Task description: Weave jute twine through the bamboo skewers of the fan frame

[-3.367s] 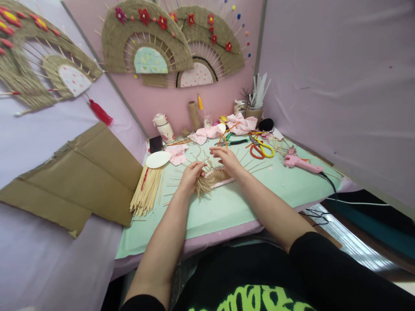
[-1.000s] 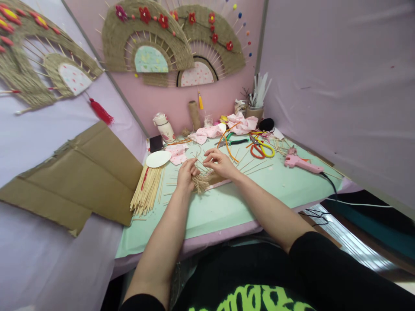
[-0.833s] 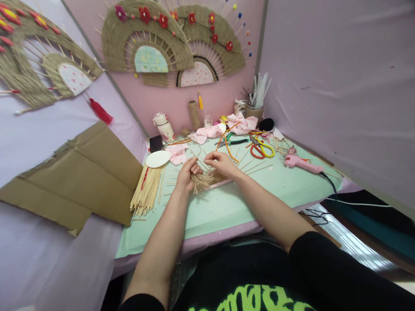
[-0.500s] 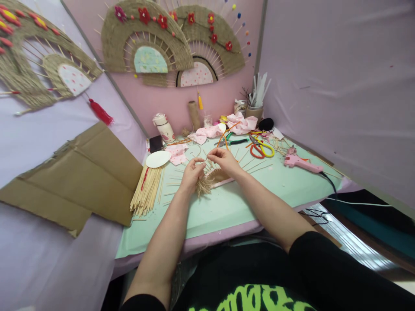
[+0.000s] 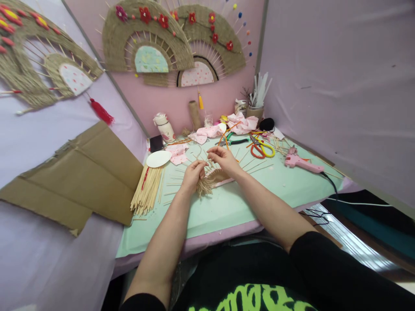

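Observation:
A half-round cardboard piece [image 5: 219, 176] with a pink edge lies on the green tabletop, thin sticks [image 5: 257, 167] fanning out from it. My left hand [image 5: 193, 173] is closed on a bundle of brown twine [image 5: 204, 187] whose loose ends hang beside the piece's left side. Over the top of the fan is my right hand [image 5: 221, 157], its fingers bent and slightly apart near the sticks; whether a thin strand lies between them is too small to tell.
A bundle of sticks [image 5: 147, 190] under a white oval [image 5: 158, 159] lies left, by a cardboard sheet [image 5: 97, 172]. Behind the hands are pliers [image 5: 238, 141], scissors [image 5: 264, 148] and pink cloth [image 5: 241, 124]. A pink glue gun [image 5: 303, 163] with a cord lies right.
My left hand has shifted slightly, its fingers now more closed over the twine. My right hand's fingers have loosened and moved a little apart from the left hand.

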{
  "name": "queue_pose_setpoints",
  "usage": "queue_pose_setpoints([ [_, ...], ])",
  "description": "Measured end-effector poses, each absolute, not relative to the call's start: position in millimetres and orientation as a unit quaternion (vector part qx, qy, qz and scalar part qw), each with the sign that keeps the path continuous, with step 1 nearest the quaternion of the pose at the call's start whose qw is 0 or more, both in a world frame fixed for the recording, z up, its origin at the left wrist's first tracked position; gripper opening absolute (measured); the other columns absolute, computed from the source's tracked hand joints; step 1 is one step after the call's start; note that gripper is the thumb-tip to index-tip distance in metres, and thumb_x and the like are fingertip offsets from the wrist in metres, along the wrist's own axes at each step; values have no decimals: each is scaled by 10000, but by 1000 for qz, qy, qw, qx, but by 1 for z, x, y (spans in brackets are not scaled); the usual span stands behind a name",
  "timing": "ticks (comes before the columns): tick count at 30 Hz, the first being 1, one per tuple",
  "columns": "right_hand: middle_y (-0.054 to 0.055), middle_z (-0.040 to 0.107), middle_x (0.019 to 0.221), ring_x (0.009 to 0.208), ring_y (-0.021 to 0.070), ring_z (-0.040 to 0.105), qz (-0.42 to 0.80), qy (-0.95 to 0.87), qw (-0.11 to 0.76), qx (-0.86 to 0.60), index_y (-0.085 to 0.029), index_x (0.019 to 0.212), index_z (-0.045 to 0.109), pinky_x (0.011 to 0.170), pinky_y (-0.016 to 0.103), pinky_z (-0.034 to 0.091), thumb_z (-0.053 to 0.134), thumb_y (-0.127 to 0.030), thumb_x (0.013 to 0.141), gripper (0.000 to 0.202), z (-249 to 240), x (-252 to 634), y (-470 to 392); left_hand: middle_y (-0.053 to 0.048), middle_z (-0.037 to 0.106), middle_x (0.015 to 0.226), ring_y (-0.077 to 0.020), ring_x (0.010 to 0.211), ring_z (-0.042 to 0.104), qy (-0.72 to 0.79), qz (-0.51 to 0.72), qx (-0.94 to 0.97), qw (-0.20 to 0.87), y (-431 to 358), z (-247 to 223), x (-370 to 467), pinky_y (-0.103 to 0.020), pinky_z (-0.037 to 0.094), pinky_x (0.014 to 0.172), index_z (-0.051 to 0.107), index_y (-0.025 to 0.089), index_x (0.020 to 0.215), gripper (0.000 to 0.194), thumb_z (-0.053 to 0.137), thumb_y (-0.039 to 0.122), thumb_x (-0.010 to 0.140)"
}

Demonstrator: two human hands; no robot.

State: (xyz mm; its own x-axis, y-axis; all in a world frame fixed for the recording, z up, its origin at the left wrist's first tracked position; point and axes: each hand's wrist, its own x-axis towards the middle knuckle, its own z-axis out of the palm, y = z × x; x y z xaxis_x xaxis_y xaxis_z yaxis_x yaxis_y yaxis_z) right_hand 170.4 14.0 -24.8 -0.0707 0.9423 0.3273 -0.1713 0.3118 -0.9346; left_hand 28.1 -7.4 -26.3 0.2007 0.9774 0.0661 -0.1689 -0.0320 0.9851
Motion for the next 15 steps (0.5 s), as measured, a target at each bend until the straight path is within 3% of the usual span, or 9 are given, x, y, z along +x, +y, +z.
queue_pose_setpoints([
  [6,0,594,743,620,89,515,473,-522,592,-391,-183,782,510,569,226,398,553,-524,747,346,-26,171,15,85,317,413,-43,386,285,407,529,510,543,-3,-29,27,-200,204,436,591,144,733,192,616,334,724],
  [10,-9,575,673,621,93,493,448,-580,560,-386,-162,726,566,597,233,390,662,-450,666,309,-25,170,12,74,355,416,-53,394,320,416,523,533,519,-3,-30,26,-206,227,442,612,144,737,208,612,352,731],
  [15,-15,548,604,575,91,453,446,-588,547,-395,-150,668,591,578,242,365,660,-389,656,249,-22,168,7,55,423,454,-63,437,389,426,557,531,476,-2,-32,26,-202,281,467,651,142,794,228,616,359,734],
])
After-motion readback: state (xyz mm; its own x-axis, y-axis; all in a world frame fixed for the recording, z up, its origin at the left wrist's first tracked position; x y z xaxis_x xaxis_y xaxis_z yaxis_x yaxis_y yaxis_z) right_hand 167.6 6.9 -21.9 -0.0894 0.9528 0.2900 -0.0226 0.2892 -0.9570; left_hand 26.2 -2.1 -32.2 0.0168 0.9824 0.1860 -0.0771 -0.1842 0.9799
